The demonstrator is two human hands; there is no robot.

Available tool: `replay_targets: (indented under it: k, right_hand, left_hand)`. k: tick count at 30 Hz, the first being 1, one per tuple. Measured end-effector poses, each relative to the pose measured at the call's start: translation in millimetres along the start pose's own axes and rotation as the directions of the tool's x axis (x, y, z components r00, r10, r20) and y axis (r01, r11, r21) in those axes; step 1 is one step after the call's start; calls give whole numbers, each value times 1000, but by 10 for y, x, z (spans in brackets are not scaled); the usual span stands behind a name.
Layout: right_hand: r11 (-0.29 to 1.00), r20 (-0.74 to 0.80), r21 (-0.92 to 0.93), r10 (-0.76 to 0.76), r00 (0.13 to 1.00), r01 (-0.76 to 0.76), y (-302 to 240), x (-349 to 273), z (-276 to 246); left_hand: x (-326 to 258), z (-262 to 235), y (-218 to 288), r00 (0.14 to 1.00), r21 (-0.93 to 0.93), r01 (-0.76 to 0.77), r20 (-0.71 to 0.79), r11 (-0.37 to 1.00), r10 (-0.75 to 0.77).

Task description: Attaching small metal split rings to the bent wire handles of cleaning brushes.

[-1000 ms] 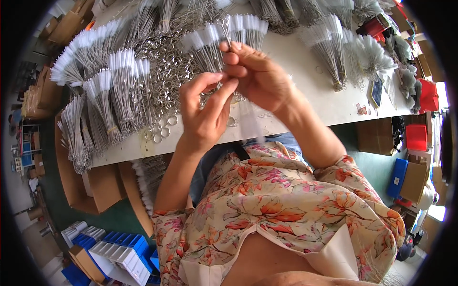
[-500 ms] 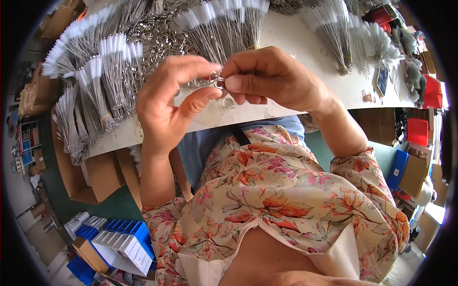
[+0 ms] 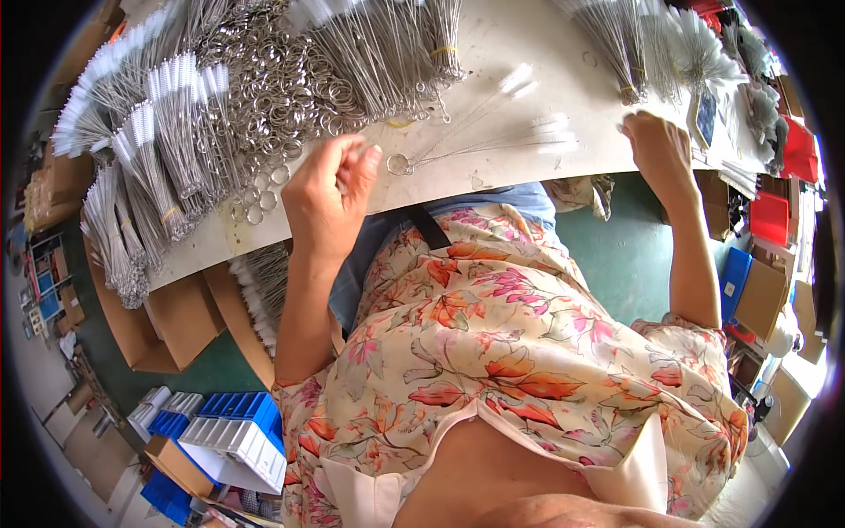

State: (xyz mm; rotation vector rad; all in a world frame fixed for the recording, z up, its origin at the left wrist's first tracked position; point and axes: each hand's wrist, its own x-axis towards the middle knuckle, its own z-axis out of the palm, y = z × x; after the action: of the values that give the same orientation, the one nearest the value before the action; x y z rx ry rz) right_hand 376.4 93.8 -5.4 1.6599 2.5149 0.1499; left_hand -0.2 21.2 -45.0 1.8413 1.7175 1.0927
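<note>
Several thin wire brushes (image 3: 480, 141) with white bristle tips lie fanned out on the white table (image 3: 519, 44). Their looped ends meet at a metal ring (image 3: 400, 165). Just left of that ring is my left hand (image 3: 327, 189), raised over the table's near edge, fingers loosely curled, thumb apart, nothing visible in it. My right hand (image 3: 658, 150) is off to the right near the table edge, fingers bent down and together; whatever they hold, if anything, is hidden. Beside my left hand a heap of metal split rings (image 3: 282, 88) spreads out, with several loose rings (image 3: 257, 198) near the edge.
Bundles of similar brushes (image 3: 180, 132) stand at the left, with more at the back (image 3: 378, 62) and back right (image 3: 607, 44). A dark phone-like object (image 3: 705, 119) lies at the right. Below are a cardboard box (image 3: 180, 321) and blue and white plastic bins (image 3: 233, 431).
My hands have parted from the ring they worked on together. The right has swung far to the right, the left slightly left. Brushes on a ring now lie visible on the table.
</note>
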Motion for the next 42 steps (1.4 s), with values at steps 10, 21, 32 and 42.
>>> replay_targets:
  k: [10, 21, 32, 42]
  right_hand:
    - [495, -353, 736, -302, 886, 462, -1528, 192, -44]
    - [196, -319, 876, -452, 833, 442, -1837, 588, -486]
    - [-27, -232, 967, -501, 834, 252, -1912, 604, -640]
    - [174, -458, 840, -283, 843, 515, -2144, 495, -630]
  left_hand:
    - [-126, 176, -20, 995, 241, 60, 60, 969, -76]
    - [41, -396, 266, 978, -594, -210, -130, 777, 165]
    - [28, -674, 421, 988, -408, -155, -68, 900, 140]
    - [-33, -660, 468, 977, -441, -201, -154, 874, 148]
